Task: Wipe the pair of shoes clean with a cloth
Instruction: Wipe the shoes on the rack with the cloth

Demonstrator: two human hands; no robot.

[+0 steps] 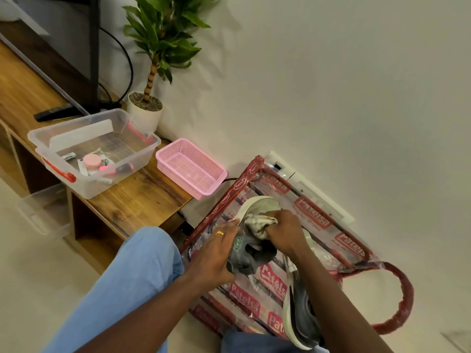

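Left hand [216, 253] grips the grey shoe [251, 256] by its soft collar over the plastic bag [318, 217], right hand [285, 233] bunches the cloth [260, 225] against the toe (other shoe [298, 314] lies on the bag); probably light, upper squashy, sole the firmer hold.

Tabletop [142, 197] at left bears a bin [122, 179], a basket [178, 183] to its right, a potted plant [144, 113] behind. Right of it a bag [313, 217] lies on the floor [38, 276]: held shoe [257, 202] over it, second shoe [298, 317] lying on it.
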